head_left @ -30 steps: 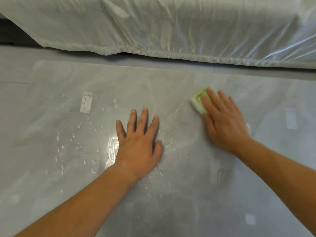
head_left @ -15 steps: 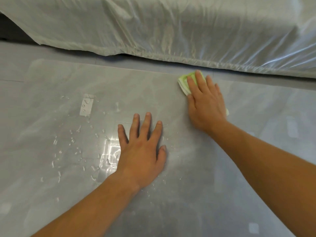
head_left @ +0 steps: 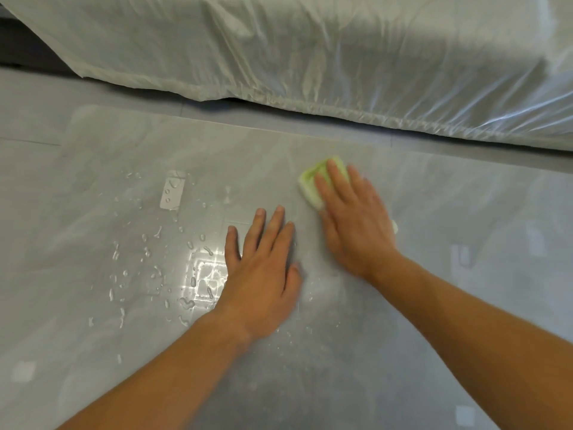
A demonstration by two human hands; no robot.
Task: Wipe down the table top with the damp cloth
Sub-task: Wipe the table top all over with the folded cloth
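Two hands, one cloth (head_left: 311, 186): right hand (head_left: 356, 234) presses it, fingers straight, together; left hand (head_left: 263, 274) flat, fingers spread. Bare table top (head_left: 465, 305) toward three o'clock; droplets (head_left: 148, 259) at nine.

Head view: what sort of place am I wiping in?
Probably an indoor room, perhaps a home with furniture covered: a glossy grey table top wet with water droplets, something bulky draped in a translucent plastic sheet behind it, and grey floor tiles between.
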